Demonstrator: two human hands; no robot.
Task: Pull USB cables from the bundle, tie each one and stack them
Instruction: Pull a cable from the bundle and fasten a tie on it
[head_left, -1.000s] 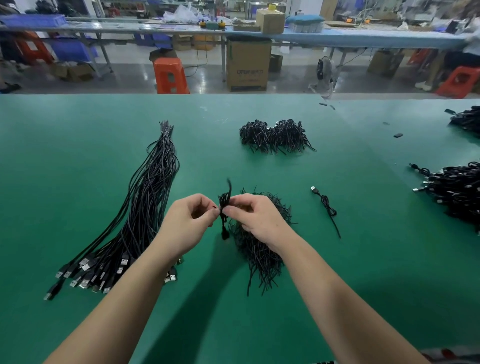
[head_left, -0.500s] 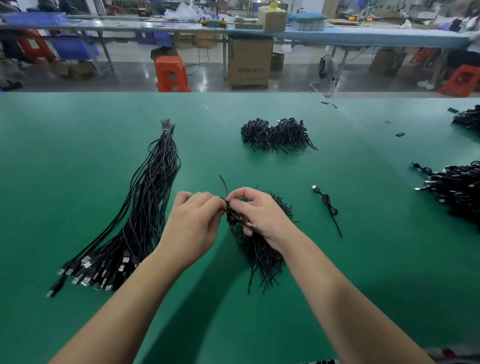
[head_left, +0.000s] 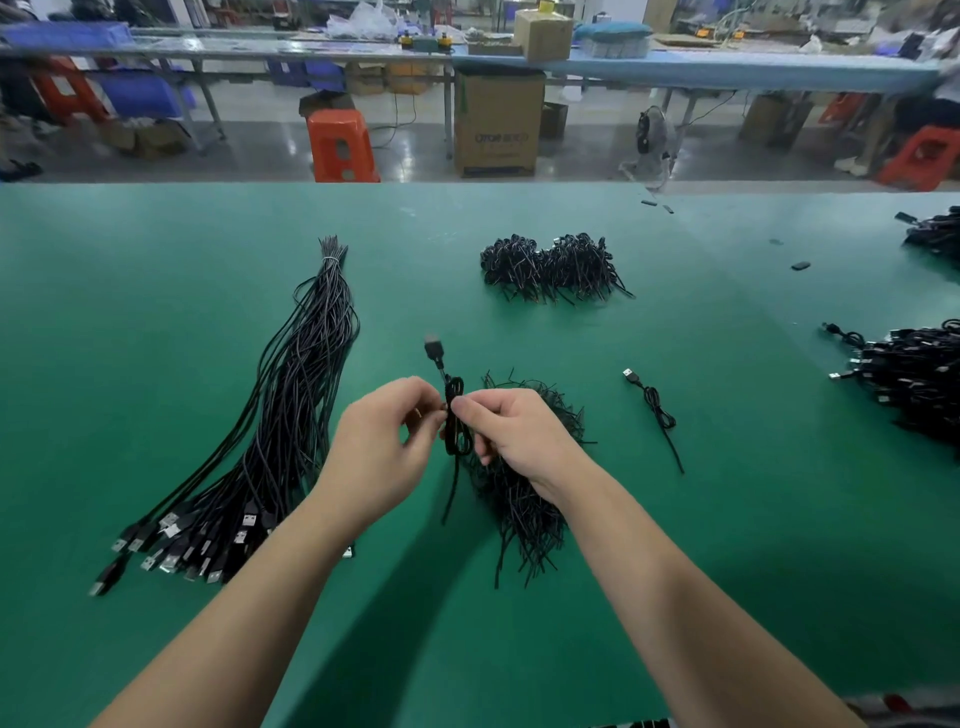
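- Big green table (head_left: 727, 519) takes up nearly the whole view.
- Long bundle (head_left: 291, 415) of loose USB cables sits around 9 o'clock from the hands, plugs fanned out toward the near edge.
- Pile of black twist ties (head_left: 519, 499) lies right under the right wrist, at 5 o'clock from the fingers.
- Heap of tied cables (head_left: 550, 267) sits at 12 o'clock, well apart from the hands.
- Left hand (head_left: 384, 447) and right hand (head_left: 514, 436) both pinch one coiled cable (head_left: 455, 415) between fingertips, held above the table; its plug sticks up at 12, its tail hangs toward 6.
- One tied cable (head_left: 655, 410) lies alone at 3 o'clock.
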